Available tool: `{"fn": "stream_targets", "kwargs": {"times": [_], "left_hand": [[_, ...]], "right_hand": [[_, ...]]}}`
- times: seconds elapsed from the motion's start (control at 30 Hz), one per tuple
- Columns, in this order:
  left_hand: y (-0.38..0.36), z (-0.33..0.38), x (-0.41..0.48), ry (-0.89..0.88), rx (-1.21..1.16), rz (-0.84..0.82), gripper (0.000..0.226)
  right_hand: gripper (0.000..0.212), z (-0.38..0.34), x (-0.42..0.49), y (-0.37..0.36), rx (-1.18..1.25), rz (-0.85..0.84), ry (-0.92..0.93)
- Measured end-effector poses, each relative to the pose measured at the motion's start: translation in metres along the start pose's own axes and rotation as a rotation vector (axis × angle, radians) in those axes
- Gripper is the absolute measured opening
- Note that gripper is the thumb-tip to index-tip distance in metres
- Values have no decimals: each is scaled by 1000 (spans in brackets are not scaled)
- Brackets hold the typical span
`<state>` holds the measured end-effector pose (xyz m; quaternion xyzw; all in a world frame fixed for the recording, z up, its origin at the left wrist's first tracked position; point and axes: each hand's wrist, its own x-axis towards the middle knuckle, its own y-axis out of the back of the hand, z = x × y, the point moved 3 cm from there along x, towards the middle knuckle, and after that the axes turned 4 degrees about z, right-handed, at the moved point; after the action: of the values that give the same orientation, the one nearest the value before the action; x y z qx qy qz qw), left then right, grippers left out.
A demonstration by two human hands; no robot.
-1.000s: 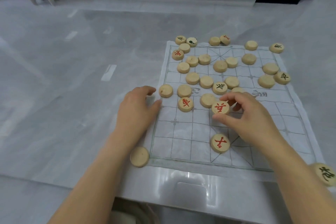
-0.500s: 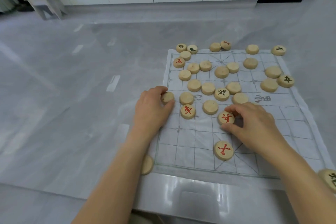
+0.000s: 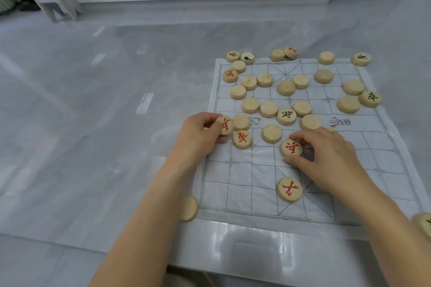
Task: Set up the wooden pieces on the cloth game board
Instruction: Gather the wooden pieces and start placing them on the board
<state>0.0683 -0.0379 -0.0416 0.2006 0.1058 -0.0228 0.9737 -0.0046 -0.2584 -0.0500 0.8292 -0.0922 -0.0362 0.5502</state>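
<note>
Pinched upright in the left hand (image 3: 198, 134) at the white cloth game board's (image 3: 256, 177) left edge was a round red-lettered wooden piece (image 3: 225, 125), while the right hand (image 3: 326, 156) gripped another red-lettered wooden disc (image 3: 291, 147) lying mid-board.

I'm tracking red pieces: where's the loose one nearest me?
Head view: the red-marked piece lies flat on the cloth board near its front edge, roughly mid-width, just below the right hand in the picture.

Hands (image 3: 200, 134) on red-marked pieces (image 3: 291, 147)
</note>
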Motion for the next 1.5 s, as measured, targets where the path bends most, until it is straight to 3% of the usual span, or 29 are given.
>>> {"fn": "stream_targets", "kwargs": {"times": [0.13, 0.37, 0.6, 0.8, 0.93, 1.1, 1.37, 1.5], "left_hand": [[4, -4, 1, -62, 291, 88, 25], [12, -3, -1, -153, 449, 164, 29], [-7, 5, -10, -350, 639, 47, 45], [-12, -2, -5, -390, 629, 9, 51], [-15, -6, -5, -414, 652, 3, 58], [-14, -3, -3, -419, 688, 0, 54], [-34, 18, -20, -502, 688, -24, 46], [-42, 16, -23, -498, 696, -75, 44]], "right_hand": [[56, -1, -1, 1, -8, 0, -1], [61, -4, -1, 5, 29, 34, -34], [57, 0, -4, 3, -70, 20, -55], [45, 0, -3, 9, 5, 113, -44], [45, 0, -3, 10, 11, 76, -46], [42, 27, -2, 42, 113, 155, -185], [40, 71, -18, 55, 81, 72, -296], [36, 97, -23, 74, 112, 247, -378]]}}
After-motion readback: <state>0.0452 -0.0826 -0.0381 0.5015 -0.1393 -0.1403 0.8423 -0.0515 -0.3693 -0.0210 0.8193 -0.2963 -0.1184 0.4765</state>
